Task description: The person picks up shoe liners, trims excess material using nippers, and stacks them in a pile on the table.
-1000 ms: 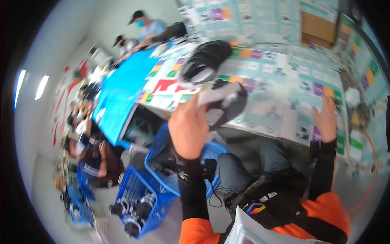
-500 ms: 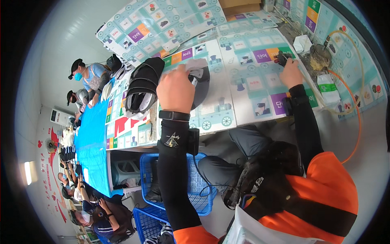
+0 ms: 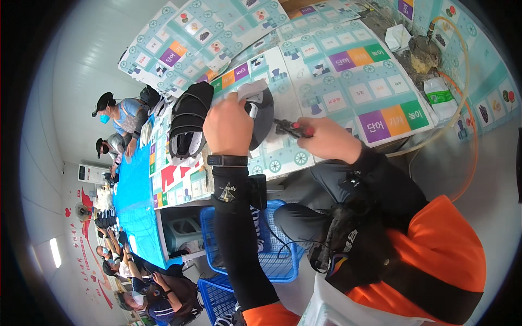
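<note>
My left hand point(image 3: 229, 126) is closed on a grey cap point(image 3: 263, 122), whose dark curved visor faces right and whose light fabric lies folded at the top. My right hand point(image 3: 329, 140) grips a small black hand tool with red parts point(image 3: 291, 128). The tool points left, its dark tip close to the visor's edge; whether they touch I cannot tell. Just left of my left hand lies a nested stack of black caps point(image 3: 190, 117).
Printed sheets cover the table point(image 3: 356, 70). A yellowish hose point(image 3: 466, 65) and an orange hose point(image 3: 472, 157) run down the right side, near a white-and-green packet point(image 3: 441, 100). Blue baskets point(image 3: 283, 266) stand below. Several people work beside a blue-covered table point(image 3: 136, 206) at left.
My right hand has come from the table's far right to beside the cap, bringing the black tool. My left hand keeps its hold on the cap. The view has shifted slightly.
</note>
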`<state>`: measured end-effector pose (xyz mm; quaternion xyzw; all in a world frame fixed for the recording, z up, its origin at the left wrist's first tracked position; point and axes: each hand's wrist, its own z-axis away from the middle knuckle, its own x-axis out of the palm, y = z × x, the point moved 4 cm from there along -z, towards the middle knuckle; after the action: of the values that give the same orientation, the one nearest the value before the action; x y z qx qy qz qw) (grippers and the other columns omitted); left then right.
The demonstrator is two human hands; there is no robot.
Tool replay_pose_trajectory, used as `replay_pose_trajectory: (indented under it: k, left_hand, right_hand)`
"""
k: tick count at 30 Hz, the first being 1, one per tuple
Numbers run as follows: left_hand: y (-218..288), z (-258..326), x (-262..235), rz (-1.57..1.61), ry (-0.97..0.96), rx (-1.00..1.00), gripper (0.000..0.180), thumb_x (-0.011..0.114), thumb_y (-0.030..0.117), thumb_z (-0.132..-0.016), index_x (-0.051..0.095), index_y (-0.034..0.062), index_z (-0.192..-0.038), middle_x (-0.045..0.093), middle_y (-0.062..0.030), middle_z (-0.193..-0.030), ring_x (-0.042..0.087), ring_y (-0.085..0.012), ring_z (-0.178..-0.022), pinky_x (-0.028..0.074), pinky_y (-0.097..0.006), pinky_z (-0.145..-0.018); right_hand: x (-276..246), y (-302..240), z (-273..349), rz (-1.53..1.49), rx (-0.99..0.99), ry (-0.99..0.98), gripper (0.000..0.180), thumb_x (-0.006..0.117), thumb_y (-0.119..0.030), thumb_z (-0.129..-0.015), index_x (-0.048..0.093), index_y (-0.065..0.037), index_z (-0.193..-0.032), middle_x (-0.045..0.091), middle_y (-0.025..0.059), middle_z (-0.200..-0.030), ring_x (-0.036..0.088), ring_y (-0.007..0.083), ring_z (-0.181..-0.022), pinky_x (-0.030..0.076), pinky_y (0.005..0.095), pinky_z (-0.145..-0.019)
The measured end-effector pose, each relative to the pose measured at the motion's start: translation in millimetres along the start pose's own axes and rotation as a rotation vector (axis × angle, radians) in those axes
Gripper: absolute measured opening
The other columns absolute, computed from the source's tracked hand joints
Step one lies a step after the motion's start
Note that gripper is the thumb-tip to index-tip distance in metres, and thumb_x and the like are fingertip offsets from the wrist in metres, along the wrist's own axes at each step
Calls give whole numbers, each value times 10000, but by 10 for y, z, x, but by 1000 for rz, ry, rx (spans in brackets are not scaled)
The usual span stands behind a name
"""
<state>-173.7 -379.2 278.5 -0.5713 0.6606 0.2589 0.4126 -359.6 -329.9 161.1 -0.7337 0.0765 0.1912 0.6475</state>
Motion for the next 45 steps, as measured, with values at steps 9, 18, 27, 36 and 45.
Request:
replay_pose_trajectory:
  k: [9, 18, 27, 36, 45]
  left_hand:
    - [-33, 104, -16, 56, -24, -5, 214, 675, 262, -976, 733, 62, -1024, 741, -216, -874, 723, -438, -844, 565, -535, -719]
    - [-76, 76, 89, 57, 0, 8, 108, 709, 193, -914, 727, 91, -947, 755, -145, -868, 748, -372, -844, 589, -471, -725]
    - [-90, 122, 422, 254, 95, -3, 237, 728, 258, -817, 749, 22, -824, 737, -203, -815, 720, -396, -862, 586, -465, -784]
    - [-306, 252, 122, 409, 29, -91, 424, 716, 399, -877, 769, -20, -840, 720, -239, -782, 699, -438, -836, 583, -494, -783]
    - [-319, 217, 184, 458, 121, -108, 455, 707, 419, -889, 767, -25, -810, 712, -250, -768, 696, -446, -827, 588, -505, -769]
  right_hand:
    - [303, 97, -177, -79, 162, -92, 261, 618, -202, -840, 691, 25, -945, 698, 293, -864, 667, 508, -890, 517, 550, -786]
    - [233, 8, -238, 89, -12, -9, 252, 615, -165, -841, 703, 54, -930, 681, 334, -883, 653, 537, -905, 512, 577, -815]
    - [292, 816, -518, -167, 169, -159, 340, 635, -106, -938, 659, -14, -1265, 620, -4, -730, 528, 102, -552, 405, 279, -432]
    - [235, 542, -681, -6, 213, -139, 375, 561, -101, -744, 692, -41, -1090, 680, 28, -807, 616, 144, -688, 416, 293, -435]
    - [339, 321, -680, -35, 203, -216, 340, 544, -126, -702, 669, -39, -1006, 660, 41, -765, 606, 165, -678, 402, 310, -443]
